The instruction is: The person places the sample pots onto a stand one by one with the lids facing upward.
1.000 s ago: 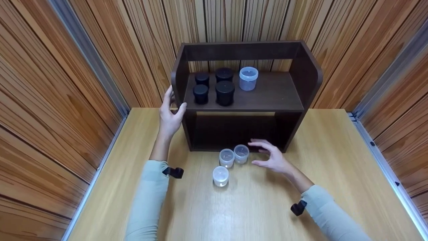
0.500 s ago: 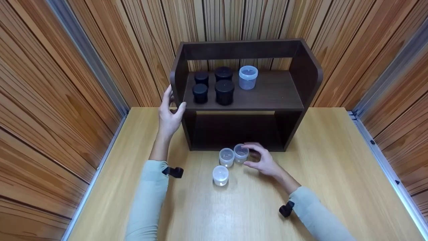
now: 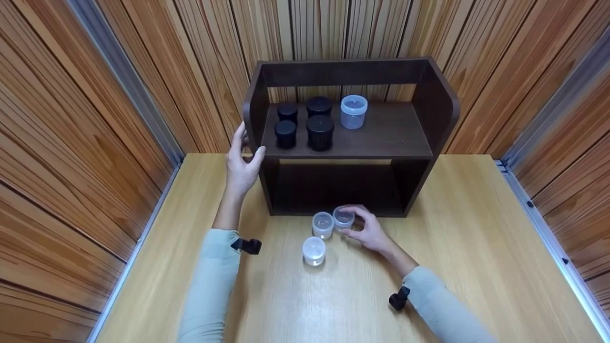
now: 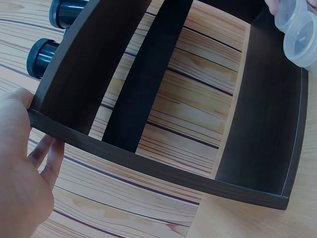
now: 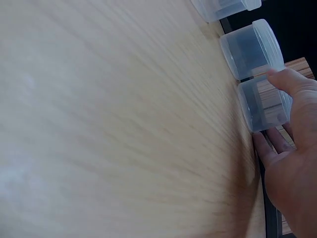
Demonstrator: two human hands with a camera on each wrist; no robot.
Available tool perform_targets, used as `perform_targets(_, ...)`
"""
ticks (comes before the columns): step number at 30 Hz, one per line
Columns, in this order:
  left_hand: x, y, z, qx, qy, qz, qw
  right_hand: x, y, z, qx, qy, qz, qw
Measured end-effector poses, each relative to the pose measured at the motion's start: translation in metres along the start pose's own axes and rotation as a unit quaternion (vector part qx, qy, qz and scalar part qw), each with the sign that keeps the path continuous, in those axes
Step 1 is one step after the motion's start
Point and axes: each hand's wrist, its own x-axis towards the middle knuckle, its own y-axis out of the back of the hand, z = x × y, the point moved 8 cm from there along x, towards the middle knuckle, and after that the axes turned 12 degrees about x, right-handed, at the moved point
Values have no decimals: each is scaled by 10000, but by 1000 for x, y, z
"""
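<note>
The person's left hand [image 3: 244, 166] holds the left side panel of a dark brown two-tier wooden shelf unit [image 3: 393, 136], its thumb at the front edge and its other fingers round the outer face.

The right hand [image 3: 371, 233] has its thumb and fingers clamped on a small round translucent plastic cup [image 3: 342, 221], with the thumb on the near side and the other fingers on the far side. That cup stands upright on the light wood desk [image 3: 305, 305], just in front of the unit's lower compartment. A second translucent cup [image 3: 323, 226] touches or nearly touches it on the left, and a third translucent cup [image 3: 314, 252] stands a little nearer the person.

On the unit's upper tier, a small black cylindrical jar [image 3: 286, 134] stands in front of a rear small black jar [image 3: 287, 113]. To their right, a larger black cylindrical jar [image 3: 320, 133] stands before a rear larger black jar [image 3: 319, 106]. Farther right is a bluish translucent plastic tub [image 3: 353, 116]. Both arms wear pale green sleeves [image 3: 209, 286].
</note>
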Motion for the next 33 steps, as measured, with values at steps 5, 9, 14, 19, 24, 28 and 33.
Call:
perform_targets(5, 1, -1, 0, 40, -7, -41, 10000, -1, 0, 2, -117, -73, 80, 9999)
perform_targets(9, 0, -1, -1, 17, 41, -51, 10000, -1, 0, 2, -90, -121, 88, 9998)
perform_targets(14, 0, -1, 0, 23, 49, -10, 10000, -1, -1, 3, 6, -87, 92, 9999)
perform_targets(19, 1, 0, 1, 3, 7, 12, 10000, -2, -1, 2, 40, -44, 130, 9999)
perform_targets(24, 0, -1, 0, 20, 66, -12, 10000, -4, -1, 2, 72, -37, 118, 9999)
perform_targets(28, -1, -1, -2, 28, 109, -29, 9999, -4, -1, 0, 87, -33, 122, 9999)
perform_targets(33, -1, 0, -2, -14, 60, -19, 10000, -3, 1, -4, 127, 24, 169, 9998)
